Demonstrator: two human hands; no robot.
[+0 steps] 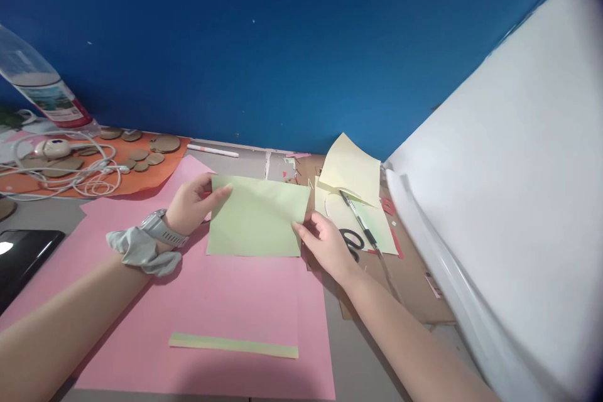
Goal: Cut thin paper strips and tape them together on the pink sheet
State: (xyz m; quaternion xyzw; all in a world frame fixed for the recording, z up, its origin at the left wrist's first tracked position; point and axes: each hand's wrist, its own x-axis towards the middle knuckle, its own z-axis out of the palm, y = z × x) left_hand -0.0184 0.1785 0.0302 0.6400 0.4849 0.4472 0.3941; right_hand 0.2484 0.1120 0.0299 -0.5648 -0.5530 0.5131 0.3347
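A rectangular sheet of light green paper (pixel 257 220) is held up by its two side edges above a large pink sheet (pixel 207 301). My left hand (pixel 193 201) pinches its upper left corner, thumb in front and fingers behind. On the opposite side, my right hand (pixel 325 242) grips the right edge lower down, its thumb on the front face. A grey watch and a scrunchie circle my left wrist. Closer to me, a narrow folded green strip (pixel 233 345) lies flat on the pink sheet.
Right of the sheet, black-handled scissors (pixel 352 240) and a pen (pixel 360 221) rest by pale yellow paper (pixel 351 166) on cardboard (pixel 414 289). At left are a phone (pixel 28 257), white earphones (pixel 89 176), cardboard discs on orange paper (pixel 174 166) and a bottle (pixel 51 91). A blue wall stands behind.
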